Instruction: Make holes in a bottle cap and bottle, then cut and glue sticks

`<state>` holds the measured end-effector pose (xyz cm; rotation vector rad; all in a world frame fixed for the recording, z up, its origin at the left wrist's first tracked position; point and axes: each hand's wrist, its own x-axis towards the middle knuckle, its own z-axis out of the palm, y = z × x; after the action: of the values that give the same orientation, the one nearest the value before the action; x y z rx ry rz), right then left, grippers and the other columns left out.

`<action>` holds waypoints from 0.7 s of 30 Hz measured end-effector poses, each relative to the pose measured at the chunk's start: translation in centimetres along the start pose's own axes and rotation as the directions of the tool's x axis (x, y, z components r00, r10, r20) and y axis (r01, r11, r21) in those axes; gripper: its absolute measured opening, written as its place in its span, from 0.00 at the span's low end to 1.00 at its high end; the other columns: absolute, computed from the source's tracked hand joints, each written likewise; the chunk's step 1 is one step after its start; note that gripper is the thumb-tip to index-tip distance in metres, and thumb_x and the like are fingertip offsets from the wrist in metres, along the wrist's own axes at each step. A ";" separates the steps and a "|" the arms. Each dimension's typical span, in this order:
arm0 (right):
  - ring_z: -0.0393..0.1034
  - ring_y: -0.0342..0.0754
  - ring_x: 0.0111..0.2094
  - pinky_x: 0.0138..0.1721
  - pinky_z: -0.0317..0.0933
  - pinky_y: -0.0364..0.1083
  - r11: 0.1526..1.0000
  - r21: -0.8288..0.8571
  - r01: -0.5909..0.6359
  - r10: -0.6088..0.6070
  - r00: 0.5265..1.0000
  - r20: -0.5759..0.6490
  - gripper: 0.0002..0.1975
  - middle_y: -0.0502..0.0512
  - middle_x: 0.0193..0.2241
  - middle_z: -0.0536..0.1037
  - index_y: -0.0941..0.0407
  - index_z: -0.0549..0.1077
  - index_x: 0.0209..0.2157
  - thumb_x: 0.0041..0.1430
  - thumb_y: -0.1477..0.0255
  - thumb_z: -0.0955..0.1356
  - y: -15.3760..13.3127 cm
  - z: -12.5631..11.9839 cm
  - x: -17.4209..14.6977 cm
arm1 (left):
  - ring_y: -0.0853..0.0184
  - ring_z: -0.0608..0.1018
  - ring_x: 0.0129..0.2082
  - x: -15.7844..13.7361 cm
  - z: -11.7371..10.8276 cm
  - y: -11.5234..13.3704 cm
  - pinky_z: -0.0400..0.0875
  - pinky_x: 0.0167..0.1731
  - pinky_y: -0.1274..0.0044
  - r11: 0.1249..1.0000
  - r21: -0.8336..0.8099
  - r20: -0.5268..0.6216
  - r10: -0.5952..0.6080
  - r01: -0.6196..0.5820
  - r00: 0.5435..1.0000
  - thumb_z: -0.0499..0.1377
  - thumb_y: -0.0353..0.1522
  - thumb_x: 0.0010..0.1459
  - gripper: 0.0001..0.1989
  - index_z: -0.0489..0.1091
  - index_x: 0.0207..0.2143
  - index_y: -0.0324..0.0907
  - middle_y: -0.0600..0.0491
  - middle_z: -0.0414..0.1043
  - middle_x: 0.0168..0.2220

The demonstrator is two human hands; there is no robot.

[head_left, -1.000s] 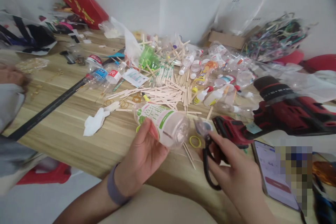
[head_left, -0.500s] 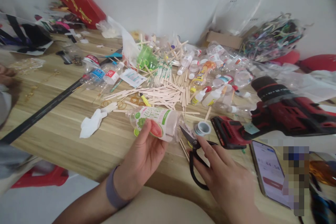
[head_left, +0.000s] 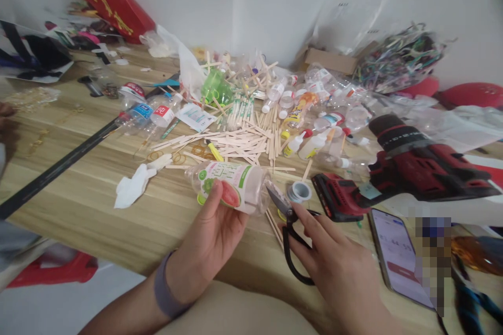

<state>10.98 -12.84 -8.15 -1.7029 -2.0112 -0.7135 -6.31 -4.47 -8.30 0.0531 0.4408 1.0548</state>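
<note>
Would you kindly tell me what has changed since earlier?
The right hand has moved leftward, bringing the black-handled scissors to the base of the plastic bottle, which has turned to show more of its watermelon picture. The left hand still holds it; the cordless drill stayed put.

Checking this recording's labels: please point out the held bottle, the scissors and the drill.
Bottle [head_left: 232, 182], head view: on its printed label.
Scissors [head_left: 290, 214], head view: around the pivot.
Drill [head_left: 426, 165], head view: on the red-and-black body.

This is looking like a craft workshop: wooden sticks [head_left: 245, 145] and plastic bottles [head_left: 303, 109] are lying mid-frame, a power drill [head_left: 416, 167] at right.
</note>
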 end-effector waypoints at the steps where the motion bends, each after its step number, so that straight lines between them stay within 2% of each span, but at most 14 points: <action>1: 0.67 0.38 0.17 0.19 0.54 0.42 1.000 -0.018 0.003 -0.003 1.000 -0.006 0.22 0.49 0.23 0.75 0.61 0.75 0.44 0.72 0.62 0.56 0.0 0.1 0.0 | 0.69 0.78 0.38 0.0 0.1 0.0 0.74 0.42 0.79 1.000 -0.008 -0.014 -0.005 0.005 1.000 0.63 0.33 0.59 0.08 0.71 0.27 0.41 0.56 0.74 0.30; 4: 0.65 0.39 0.17 0.20 0.52 0.43 0.996 -0.086 0.013 -0.015 1.000 -0.017 0.20 0.49 0.23 0.74 0.61 0.75 0.45 0.71 0.63 0.58 -0.1 0.3 -0.1 | 0.70 0.78 0.38 -0.1 0.2 -0.1 0.75 0.42 0.80 0.999 -0.024 -0.010 -0.024 0.024 1.000 0.65 0.33 0.57 0.06 0.73 0.29 0.42 0.56 0.76 0.33; 8: 0.63 0.40 0.17 0.20 0.49 0.45 0.986 -0.165 0.038 -0.042 0.999 -0.022 0.18 0.48 0.21 0.71 0.62 0.74 0.47 0.71 0.65 0.60 0.2 0.3 -0.1 | 0.69 0.78 0.39 -0.2 0.3 -0.3 0.75 0.43 0.79 1.000 -0.005 0.027 -0.028 0.029 0.999 0.68 0.33 0.53 0.10 0.71 0.25 0.41 0.57 0.76 0.33; 13: 0.64 0.41 0.19 0.22 0.48 0.45 0.972 -0.211 0.106 -0.111 0.994 -0.015 0.16 0.48 0.20 0.69 0.63 0.73 0.49 0.70 0.67 0.61 0.9 0.1 0.3 | 0.69 0.78 0.38 -0.3 0.4 -0.5 0.75 0.44 0.79 1.000 0.018 0.033 -0.011 0.011 0.999 0.67 0.34 0.55 0.13 0.69 0.22 0.40 0.57 0.71 0.26; 18: 0.63 0.41 0.18 0.21 0.49 0.45 0.964 -0.216 0.155 -0.159 0.987 -0.002 0.16 0.47 0.19 0.69 0.62 0.75 0.47 0.70 0.68 0.60 1.5 0.3 0.7 | 0.68 0.78 0.41 -0.1 0.5 -0.6 0.75 0.45 0.78 1.000 -0.003 0.013 -0.017 0.017 1.000 0.64 0.33 0.58 0.11 0.69 0.25 0.40 0.55 0.74 0.31; 21: 0.64 0.41 0.17 0.20 0.49 0.45 0.973 -0.171 0.153 -0.156 0.988 -0.005 0.17 0.47 0.19 0.69 0.62 0.74 0.46 0.71 0.67 0.59 1.9 0.6 0.7 | 0.68 0.79 0.40 -0.1 0.4 -0.6 0.76 0.44 0.78 1.000 -0.012 0.012 -0.020 0.020 1.000 0.64 0.33 0.59 0.11 0.69 0.25 0.40 0.55 0.73 0.30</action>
<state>12.70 -11.65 -7.96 -1.6365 -2.1412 -0.9754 -5.71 -4.73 -8.02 0.0439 0.4232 1.0366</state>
